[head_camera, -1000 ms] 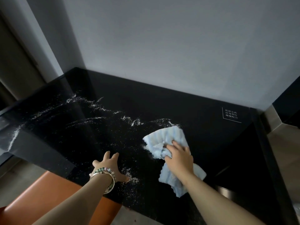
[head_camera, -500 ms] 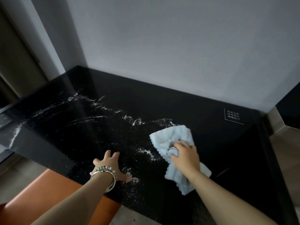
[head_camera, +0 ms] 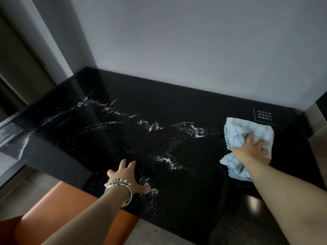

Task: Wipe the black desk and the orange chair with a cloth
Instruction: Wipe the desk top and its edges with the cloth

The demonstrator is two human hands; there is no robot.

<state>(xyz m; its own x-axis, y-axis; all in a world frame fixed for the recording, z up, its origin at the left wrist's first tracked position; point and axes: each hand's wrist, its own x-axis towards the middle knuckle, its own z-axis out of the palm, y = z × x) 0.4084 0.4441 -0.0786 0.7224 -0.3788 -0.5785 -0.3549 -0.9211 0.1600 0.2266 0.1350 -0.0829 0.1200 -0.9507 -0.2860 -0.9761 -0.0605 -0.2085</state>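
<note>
Cloth (head_camera: 247, 137) pressed on the black surface (head_camera: 177, 103) near its far right corner.
Right hand (head_camera: 252, 150) lies on the pale blue cloth, fingers bunching its folds, just below a small printed label (head_camera: 263, 116). Left hand (head_camera: 124, 177) rests flat with fingers spread at the near edge, among scattered white powder (head_camera: 150, 128). Orange chair (head_camera: 58, 216) sits below that edge.
</note>
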